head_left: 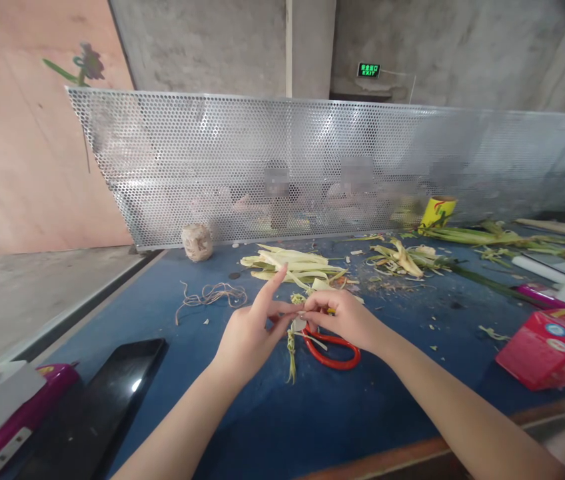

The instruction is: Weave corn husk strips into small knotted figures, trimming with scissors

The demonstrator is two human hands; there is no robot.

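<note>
My left hand [250,330] and my right hand [345,317] meet above the blue table [312,413], both pinching a small woven piece of pale green leaf strips [293,333] that hangs down between them. My left index finger points up and away; its thumb and other fingers pinch the piece. My right hand's fingers are closed on its top end. Red-handled scissors [332,350] lie on the table right under my right hand. A pile of pale leaf strips [292,265] lies just beyond my hands.
A black phone [107,393] and a magenta tool [17,427] lie at the near left. A twine tangle [212,295] and twine ball [197,241] sit at the left back. A red box [545,347], green stalks [492,237] and yellow cup [437,213] stand right. A perforated metal screen [312,160] bounds the back.
</note>
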